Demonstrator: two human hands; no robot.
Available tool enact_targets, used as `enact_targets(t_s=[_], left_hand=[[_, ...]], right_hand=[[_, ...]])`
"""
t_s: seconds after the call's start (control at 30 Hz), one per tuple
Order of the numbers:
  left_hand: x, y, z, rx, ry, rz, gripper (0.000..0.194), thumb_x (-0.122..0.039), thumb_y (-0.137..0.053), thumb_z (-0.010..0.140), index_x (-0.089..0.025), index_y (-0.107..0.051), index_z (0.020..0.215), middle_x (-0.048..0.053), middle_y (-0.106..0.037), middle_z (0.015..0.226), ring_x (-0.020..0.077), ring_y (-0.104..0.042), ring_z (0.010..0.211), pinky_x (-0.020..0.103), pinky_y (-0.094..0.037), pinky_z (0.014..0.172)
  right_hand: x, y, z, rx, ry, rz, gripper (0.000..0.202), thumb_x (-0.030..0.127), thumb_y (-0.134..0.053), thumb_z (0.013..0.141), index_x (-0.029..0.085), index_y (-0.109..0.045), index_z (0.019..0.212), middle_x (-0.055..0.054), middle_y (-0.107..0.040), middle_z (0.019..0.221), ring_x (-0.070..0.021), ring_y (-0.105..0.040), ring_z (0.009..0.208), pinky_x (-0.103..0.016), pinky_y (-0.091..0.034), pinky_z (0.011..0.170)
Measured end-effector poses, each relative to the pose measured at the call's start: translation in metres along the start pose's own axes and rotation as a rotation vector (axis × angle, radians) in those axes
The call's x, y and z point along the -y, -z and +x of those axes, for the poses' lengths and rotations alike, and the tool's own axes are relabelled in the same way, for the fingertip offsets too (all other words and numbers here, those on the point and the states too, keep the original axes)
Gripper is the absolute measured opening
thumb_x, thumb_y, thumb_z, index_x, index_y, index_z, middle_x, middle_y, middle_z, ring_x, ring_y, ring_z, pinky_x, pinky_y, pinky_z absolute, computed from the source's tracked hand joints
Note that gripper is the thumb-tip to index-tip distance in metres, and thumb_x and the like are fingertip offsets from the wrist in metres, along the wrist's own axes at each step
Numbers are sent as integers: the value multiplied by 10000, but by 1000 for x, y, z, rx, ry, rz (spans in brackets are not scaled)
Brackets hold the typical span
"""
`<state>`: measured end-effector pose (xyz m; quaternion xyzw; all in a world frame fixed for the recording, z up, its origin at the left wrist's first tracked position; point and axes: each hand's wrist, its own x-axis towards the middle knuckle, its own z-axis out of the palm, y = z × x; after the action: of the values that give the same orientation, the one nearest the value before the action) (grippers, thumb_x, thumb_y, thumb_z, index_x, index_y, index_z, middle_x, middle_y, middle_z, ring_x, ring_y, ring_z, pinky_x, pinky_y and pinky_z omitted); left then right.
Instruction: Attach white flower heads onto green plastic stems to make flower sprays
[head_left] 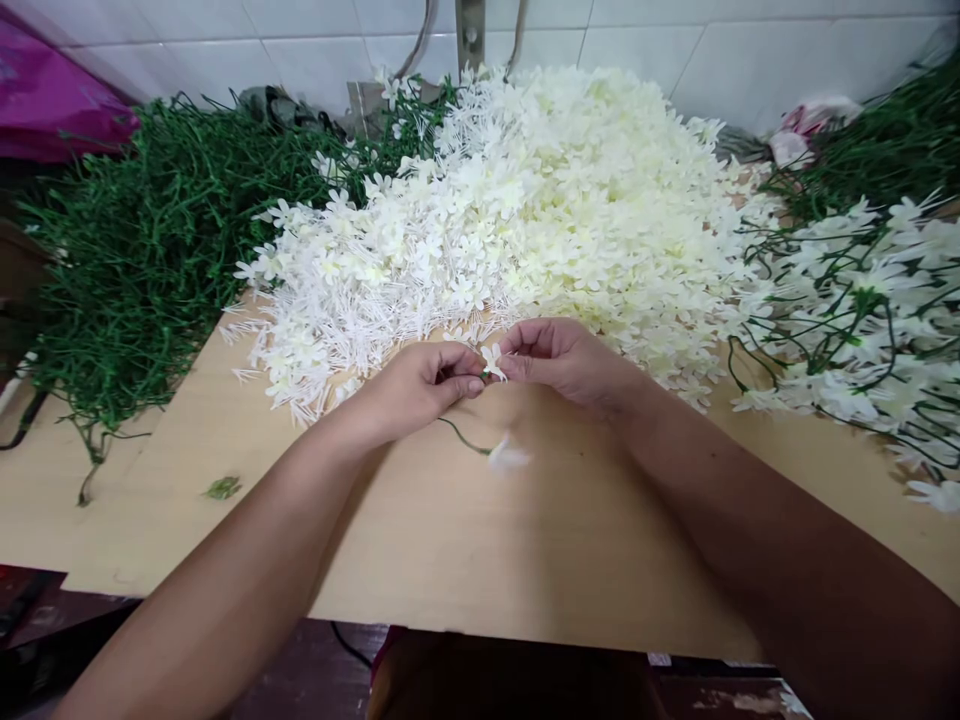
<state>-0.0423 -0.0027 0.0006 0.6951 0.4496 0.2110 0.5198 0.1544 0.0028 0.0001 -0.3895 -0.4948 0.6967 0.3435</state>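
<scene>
I see my left hand (424, 385) and right hand (559, 355) meeting at the centre of the wooden board (525, 540). Both have fingertips pressed together, pinching one small white flower (493, 362) between them. A thin green stem (461, 437) trails from my left hand toward 5 o'clock, ending in a blurred white bloom (508, 458). The loose flower pile (525, 220) lies at 12 o'clock, bare green stems (142, 250) at 10, assembled sprigs (862, 310) at 3.
</scene>
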Motion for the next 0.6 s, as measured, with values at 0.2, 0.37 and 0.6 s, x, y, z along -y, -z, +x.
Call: enact_targets(t_s=[0.2,0.37,0.6], left_hand=[[-3,-2,2,-53,12,-124,118,-258,-645,745,-147,-614,722,-35,-555,626,78,-482,599,211,-401,622],[-2,0,3,-81,46,-206,159,-289,-679,720,-140,-622,713,-19,-587,643,82,-503,611,215,-411,626],[-2,-2,4,-112,46,-167,146,-272,-676,721,-134,-631,702,-26,-565,603,79,-480,583,219,-385,595]], right_hand=[[-2,4,2,-16,-24,12,306,304,-867,543,162,-636,686,32,-623,636,-78,-552,596,-214,-423,578],[-3,4,1,-15,20,-31,267,308,-816,612,164,-604,688,28,-613,644,-80,-541,590,-219,-406,560],[-5,1,2,-51,120,-184,271,315,-800,622,165,-580,676,22,-592,640,-90,-512,598,-239,-385,561]])
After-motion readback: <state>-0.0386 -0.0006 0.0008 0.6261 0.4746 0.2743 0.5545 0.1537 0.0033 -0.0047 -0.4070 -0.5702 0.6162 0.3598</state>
